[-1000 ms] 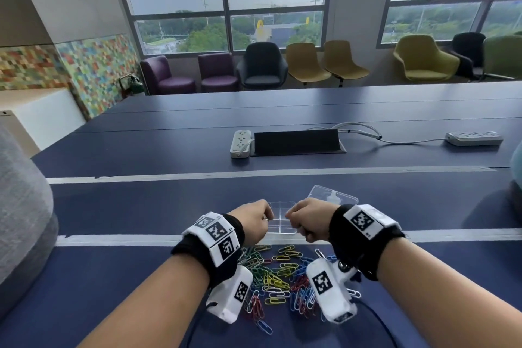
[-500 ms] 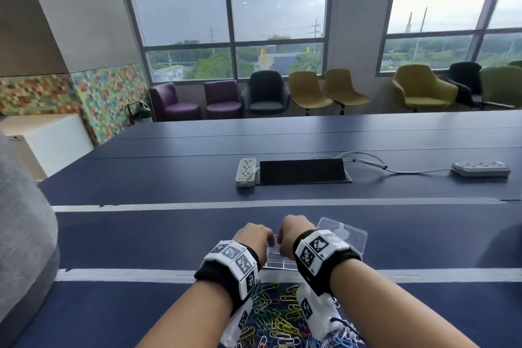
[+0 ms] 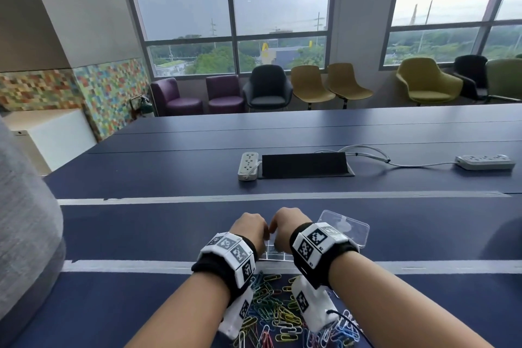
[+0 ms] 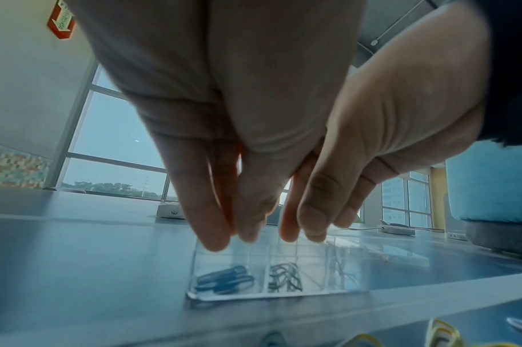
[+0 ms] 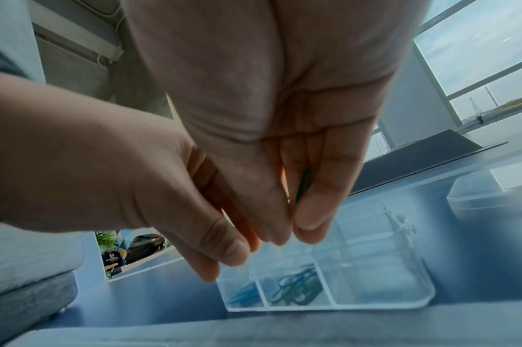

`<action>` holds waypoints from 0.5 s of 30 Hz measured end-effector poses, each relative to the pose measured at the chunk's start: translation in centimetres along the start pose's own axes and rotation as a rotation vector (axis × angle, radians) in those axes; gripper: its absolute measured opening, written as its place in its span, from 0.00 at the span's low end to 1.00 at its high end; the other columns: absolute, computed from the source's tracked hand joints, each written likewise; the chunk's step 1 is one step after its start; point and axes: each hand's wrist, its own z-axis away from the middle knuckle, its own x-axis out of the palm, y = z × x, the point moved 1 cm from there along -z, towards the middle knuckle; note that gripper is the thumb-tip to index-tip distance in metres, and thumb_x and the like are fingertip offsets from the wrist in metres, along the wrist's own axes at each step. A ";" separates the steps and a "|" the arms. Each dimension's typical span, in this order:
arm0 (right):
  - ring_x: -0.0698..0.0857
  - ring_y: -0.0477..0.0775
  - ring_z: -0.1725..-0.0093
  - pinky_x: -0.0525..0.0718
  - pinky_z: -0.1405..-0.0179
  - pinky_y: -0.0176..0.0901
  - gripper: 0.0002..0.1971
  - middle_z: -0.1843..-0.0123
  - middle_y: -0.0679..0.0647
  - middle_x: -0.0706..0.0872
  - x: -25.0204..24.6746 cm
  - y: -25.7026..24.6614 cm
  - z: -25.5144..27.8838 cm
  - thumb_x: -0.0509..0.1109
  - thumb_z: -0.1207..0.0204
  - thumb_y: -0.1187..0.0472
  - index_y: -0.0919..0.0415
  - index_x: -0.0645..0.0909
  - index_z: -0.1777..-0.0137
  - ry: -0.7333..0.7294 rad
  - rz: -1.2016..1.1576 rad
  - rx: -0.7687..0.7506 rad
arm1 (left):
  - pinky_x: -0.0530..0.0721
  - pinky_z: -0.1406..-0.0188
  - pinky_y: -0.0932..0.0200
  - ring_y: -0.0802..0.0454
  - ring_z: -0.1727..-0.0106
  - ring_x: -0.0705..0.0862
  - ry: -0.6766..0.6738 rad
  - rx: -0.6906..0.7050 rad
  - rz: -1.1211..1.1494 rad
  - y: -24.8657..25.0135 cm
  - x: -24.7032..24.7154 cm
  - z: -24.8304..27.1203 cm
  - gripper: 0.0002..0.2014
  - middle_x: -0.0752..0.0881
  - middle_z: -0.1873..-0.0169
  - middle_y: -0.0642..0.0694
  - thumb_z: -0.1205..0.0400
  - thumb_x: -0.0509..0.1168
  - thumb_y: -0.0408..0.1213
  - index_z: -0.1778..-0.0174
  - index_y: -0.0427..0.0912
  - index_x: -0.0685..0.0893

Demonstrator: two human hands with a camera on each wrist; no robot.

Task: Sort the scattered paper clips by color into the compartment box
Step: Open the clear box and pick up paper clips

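Note:
A clear compartment box (image 3: 273,256) lies on the blue table just past a white tape line. Both hands hover over it, knuckles up. My right hand (image 5: 292,234) pinches a green paper clip (image 5: 303,185) between thumb and fingers above the box (image 5: 372,284). My left hand (image 4: 235,237) points its fingers down at the box's far left corner, tips close together, with no clip visible between them. Blue clips (image 4: 223,279) fill the near left compartment and dark green clips (image 4: 283,277) the middle one. The mixed pile of clips (image 3: 274,311) lies under my wrists.
The box's clear lid (image 3: 344,227) lies just right of the box. Further back are a white power strip (image 3: 248,165), a black cable flap (image 3: 305,164) and a second power strip (image 3: 484,161). A grey cushion (image 3: 25,220) stands at the left.
The two hands have drawn closer together over the box. The head view has tilted up, so the hands and the pile sit lower in the picture.

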 end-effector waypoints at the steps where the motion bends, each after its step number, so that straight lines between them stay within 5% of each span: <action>1: 0.86 0.61 0.41 0.85 0.42 0.47 0.15 0.40 0.60 0.87 -0.1 -0.1 0.2 0.67 0.26 0.70 0.60 0.87 0.41 0.007 -0.009 -0.016 | 0.82 0.37 0.55 0.46 0.40 0.85 0.004 0.004 0.002 -0.1 0.1 0.1 0.15 0.88 0.43 0.44 0.23 0.61 0.27 0.46 0.44 0.88; 10: 0.86 0.58 0.43 0.85 0.44 0.46 0.18 0.42 0.57 0.88 -0.1 0.3 0.8 0.63 0.26 0.71 0.54 0.85 0.42 0.018 -0.099 -0.094 | 0.82 0.39 0.55 0.47 0.43 0.85 0.075 0.060 0.081 -0.6 0.6 0.6 0.17 0.88 0.45 0.44 0.23 0.59 0.25 0.45 0.46 0.87; 15: 0.87 0.50 0.53 0.88 0.50 0.43 0.22 0.47 0.55 0.90 -0.4 1.0 0.8 0.59 0.27 0.74 0.55 0.84 0.41 0.069 -0.243 -0.104 | 0.79 0.41 0.59 0.49 0.41 0.83 0.169 0.025 0.119 -1.8 1.0 0.6 0.16 0.82 0.43 0.46 0.22 0.63 0.27 0.45 0.50 0.86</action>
